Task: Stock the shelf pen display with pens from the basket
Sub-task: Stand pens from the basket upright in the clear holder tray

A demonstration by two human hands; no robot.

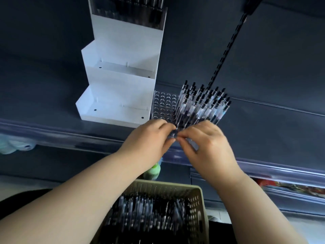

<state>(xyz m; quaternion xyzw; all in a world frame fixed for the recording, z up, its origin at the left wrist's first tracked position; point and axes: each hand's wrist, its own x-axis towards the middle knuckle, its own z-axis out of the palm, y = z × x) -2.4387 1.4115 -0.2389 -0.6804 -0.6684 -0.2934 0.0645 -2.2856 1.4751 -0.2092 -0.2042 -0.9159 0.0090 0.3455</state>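
A clear pen display [163,104] with rows of round holes stands on the dark shelf. Its right part holds several upright black-capped pens [204,104]; its left holes are bare. My left hand [149,140] and my right hand [207,140] meet at the display's front edge. Both pinch a small dark pen [174,133] between their fingertips; the pen is blurred and mostly hidden. Below my arms, a beige perforated basket [197,194] holds several dark pens [149,213].
A white stepped display stand [123,81] sits left of the pen display, with dark pens in its top tier. A black slotted upright [226,48] runs up the back wall. A clear price rail [70,136] edges the shelf. A green object [153,171] lies below.
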